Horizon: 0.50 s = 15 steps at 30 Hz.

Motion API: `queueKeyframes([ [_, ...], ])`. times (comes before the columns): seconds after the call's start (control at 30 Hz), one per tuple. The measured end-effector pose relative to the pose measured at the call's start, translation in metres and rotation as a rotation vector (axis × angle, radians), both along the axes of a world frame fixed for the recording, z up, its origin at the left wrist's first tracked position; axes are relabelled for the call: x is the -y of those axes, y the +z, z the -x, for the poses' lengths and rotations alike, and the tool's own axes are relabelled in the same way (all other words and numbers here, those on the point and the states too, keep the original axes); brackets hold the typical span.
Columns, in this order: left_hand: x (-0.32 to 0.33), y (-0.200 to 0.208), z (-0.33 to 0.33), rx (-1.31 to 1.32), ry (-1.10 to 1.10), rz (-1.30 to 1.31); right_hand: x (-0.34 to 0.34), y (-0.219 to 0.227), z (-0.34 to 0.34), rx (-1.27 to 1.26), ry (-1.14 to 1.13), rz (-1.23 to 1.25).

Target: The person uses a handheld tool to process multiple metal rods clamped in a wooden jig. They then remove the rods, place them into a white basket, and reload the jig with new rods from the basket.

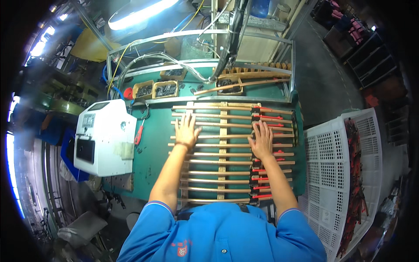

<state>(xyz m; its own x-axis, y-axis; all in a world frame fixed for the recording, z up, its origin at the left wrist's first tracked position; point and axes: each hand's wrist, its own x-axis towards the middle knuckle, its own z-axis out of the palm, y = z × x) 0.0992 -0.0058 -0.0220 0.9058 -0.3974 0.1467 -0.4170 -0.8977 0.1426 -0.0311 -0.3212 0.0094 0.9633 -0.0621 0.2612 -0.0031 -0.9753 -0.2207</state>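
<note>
A row of copper-coloured rods (205, 154) lies side by side across wooden slats (222, 169) on the green tabletop. Near their right ends the rods carry black fittings (254, 185) and thin red pieces (264, 178). My left hand (187, 132) rests flat over the left ends of the upper rods, its fingers spread and nothing in it. Over the black fittings on the right lies my right hand (262, 140), fingers stretched and somewhat apart. What its fingertips touch is partly hidden.
Left stands a white machine (104, 139), with a red-handled tool (139, 134) beside it. Small boxes of dark parts (166, 89) sit behind, under a metal frame (174, 98). A white perforated crate (325, 174) holding red and black pieces stands right. A lamp (142, 15) hangs above.
</note>
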Motion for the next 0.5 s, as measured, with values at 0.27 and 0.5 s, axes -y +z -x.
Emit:
queueKeyframes([
  [0.27,0.004,0.005,0.005,-0.049,0.037,0.136,0.002,-0.002,-0.006,-0.104,-0.004,0.011],
  [0.5,0.003,0.003,0.002,-0.071,0.039,0.201,0.000,-0.004,-0.004,-0.099,-0.015,0.037],
])
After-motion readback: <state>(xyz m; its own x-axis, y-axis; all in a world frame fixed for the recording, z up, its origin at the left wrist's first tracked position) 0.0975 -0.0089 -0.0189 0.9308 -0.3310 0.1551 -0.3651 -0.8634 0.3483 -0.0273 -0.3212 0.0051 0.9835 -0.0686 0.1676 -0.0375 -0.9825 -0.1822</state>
